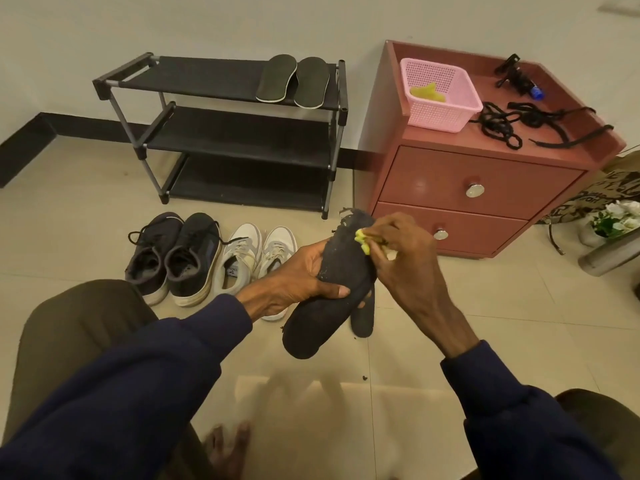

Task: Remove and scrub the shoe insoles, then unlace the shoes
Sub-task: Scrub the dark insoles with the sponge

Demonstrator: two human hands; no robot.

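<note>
My left hand (298, 275) grips a worn black insole (322, 306) around its middle, toe end frayed and pointing up. My right hand (405, 258) pinches a yellow-green sponge (363, 242) and presses it against the insole's upper part. A second black insole (363, 322) shows partly behind the held one, lower down. Two dark insoles (294, 81) lie on the top shelf of the black shoe rack (221, 133). A dark pair of laced sneakers (176, 258) and a white pair of sneakers (252, 258) stand on the floor in front of the rack.
A red-brown two-drawer cabinet (478, 188) stands at the right, carrying a pink basket (440, 95) with a yellow cloth, loose black laces (519, 123) and a small dark tool. White flowers and a metal cylinder sit at the far right. My knees frame the tiled floor.
</note>
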